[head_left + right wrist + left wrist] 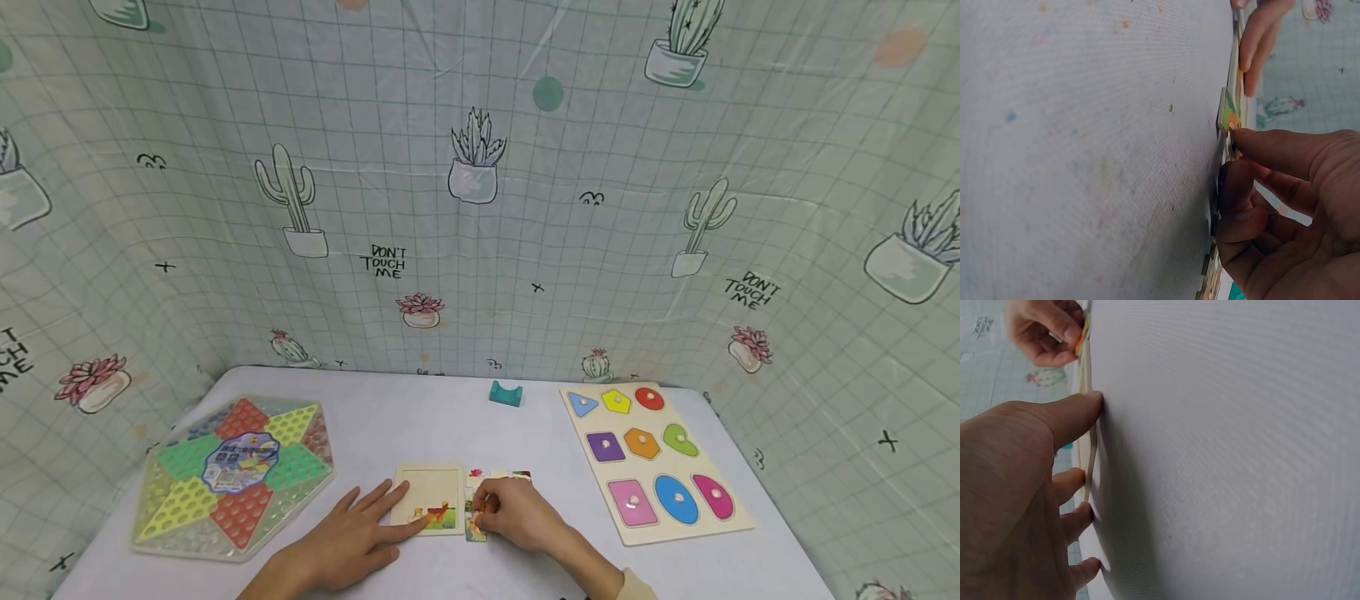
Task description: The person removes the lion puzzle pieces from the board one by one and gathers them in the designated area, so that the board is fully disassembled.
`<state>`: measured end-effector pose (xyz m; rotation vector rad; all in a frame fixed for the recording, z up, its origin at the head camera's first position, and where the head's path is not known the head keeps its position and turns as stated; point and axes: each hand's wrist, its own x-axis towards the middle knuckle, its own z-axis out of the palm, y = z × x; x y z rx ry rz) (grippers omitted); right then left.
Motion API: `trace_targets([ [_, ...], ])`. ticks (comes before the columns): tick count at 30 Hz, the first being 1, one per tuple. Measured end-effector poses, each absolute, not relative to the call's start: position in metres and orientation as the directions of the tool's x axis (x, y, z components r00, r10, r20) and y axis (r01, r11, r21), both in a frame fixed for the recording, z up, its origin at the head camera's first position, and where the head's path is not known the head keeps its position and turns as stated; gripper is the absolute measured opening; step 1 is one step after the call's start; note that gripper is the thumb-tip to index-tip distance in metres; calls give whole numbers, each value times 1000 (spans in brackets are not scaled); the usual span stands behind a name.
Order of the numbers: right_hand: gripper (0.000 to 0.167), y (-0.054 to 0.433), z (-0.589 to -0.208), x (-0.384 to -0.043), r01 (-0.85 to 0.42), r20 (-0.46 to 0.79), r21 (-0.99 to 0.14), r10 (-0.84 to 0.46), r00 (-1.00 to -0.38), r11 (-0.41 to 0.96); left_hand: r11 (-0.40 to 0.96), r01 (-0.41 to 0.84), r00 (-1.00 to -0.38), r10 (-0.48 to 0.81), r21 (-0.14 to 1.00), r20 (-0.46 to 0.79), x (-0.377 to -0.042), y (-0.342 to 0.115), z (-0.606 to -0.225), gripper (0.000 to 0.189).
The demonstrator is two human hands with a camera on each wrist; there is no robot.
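Note:
My left hand (352, 537) lies with fingers spread at the left edge of a square wooden puzzle tray (431, 485), one finger reaching over its lower part. Joined picture pieces (442, 518) with orange and green printing fill the tray's bottom right. Just right of the tray, my right hand (521, 512) pinches a puzzle piece (1229, 115) between thumb and fingers; the green and orange piece looks slightly raised in the right wrist view. Other loose pieces (476, 474) lie around and partly beneath the right hand, so most are hidden.
At left lies a hexagonal Chinese checkers board (291, 429) in clear plastic. A wooden shape board (660, 533) with coloured knobbed pieces lies at right. A small teal block (506, 395) sits at the back. A cactus-print curtain (480, 250) encloses the white table (390, 400).

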<state>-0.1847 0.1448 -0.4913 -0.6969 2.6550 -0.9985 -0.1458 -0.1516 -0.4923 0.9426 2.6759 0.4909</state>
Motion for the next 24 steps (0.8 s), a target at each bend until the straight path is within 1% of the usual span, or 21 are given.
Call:
trace_targets([
  [7,14,144,-492,-184,-348,-52,-659,-502,-863,667,739,530,-758,633,416,-159,-145,-148,-490,49],
  [13,13,144,-494,-185,-342,-64,-659,-503,-862,670,758,513,-768,615,403,-179,-144,-144,-491,49],
  [19,10,145,-494,-186,-329,-75,-667,-499,-863,669,762,513,-771,611,394,-178,-144,-143,-491,49],
  [24,11,145,-494,-188,-336,-63,-660,-496,-866,671,761,518,-772,613,391,-170,-144,-143,-492,49],
])
